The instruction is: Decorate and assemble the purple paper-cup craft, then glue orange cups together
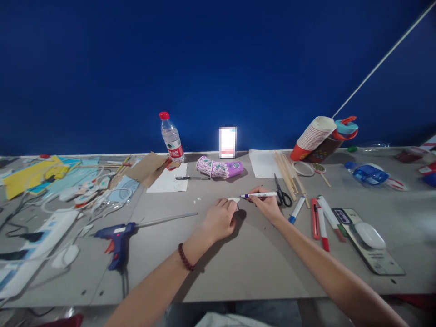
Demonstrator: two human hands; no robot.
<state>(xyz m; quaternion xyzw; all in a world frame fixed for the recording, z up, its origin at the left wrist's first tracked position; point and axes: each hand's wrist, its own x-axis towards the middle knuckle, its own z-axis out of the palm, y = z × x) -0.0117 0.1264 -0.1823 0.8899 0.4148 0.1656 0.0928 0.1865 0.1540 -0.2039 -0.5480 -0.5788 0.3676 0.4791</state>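
Note:
My left hand (220, 219) is closed on a small white piece (234, 200), probably paper, low over the table; its fingers hide most of the piece. In my right hand (267, 205) is a white marker (263, 195) with lettering on its barrel, its dark tip pointing left at the edge of the white piece. Whether the tip touches it I cannot tell. Black scissors (283, 195) lie just right of the marker. Beyond my hands, a purple patterned paper cup pair (220, 168) lies on its side.
A blue glue gun (119, 238) and a power strip (37, 252) lie left. A water bottle (172, 138) stands at the back. Stacked paper cups (314, 134) lean at the back right. Wooden sticks (288, 175), markers (330, 218) and a phone (371, 245) lie right.

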